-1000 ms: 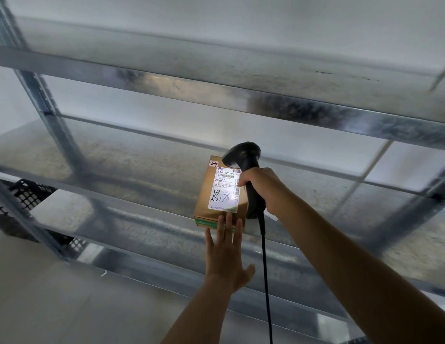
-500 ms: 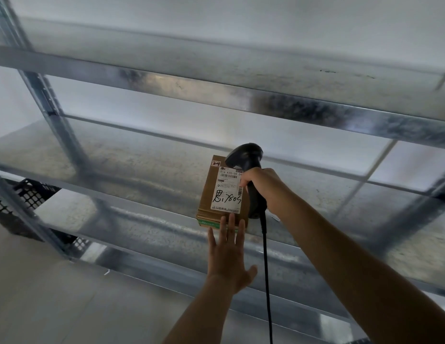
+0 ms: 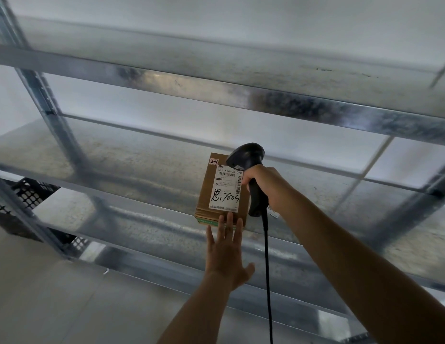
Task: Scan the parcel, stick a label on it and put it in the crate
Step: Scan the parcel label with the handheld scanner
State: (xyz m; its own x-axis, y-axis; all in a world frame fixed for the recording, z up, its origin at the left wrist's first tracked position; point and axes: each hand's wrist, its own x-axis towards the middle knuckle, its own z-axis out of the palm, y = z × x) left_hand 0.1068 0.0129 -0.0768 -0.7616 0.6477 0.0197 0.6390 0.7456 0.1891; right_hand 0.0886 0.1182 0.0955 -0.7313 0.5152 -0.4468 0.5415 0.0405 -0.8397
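A small brown cardboard parcel (image 3: 206, 194) lies on a steel shelf (image 3: 132, 170), with a white shipping label (image 3: 226, 188) on its top bearing handwritten marks. My right hand (image 3: 266, 187) grips a black corded barcode scanner (image 3: 248, 157), whose head hangs over the label's far right corner. My left hand (image 3: 225, 252) is flat with fingers spread, its fingertips touching the parcel's near edge. A black mesh crate (image 3: 30, 194) sits low at the left, mostly hidden behind the rack.
The galvanised rack has an upper shelf beam (image 3: 241, 95) overhead and a lower shelf (image 3: 167, 239) below the parcel. A slanted upright post (image 3: 50, 108) stands at the left. The scanner cable (image 3: 267, 281) hangs straight down. Pale floor (image 3: 42, 294) shows bottom left.
The scan light that washed out the label a second ago is gone, and the label's writing now reads plainly. Both hands hold nearly the same positions.
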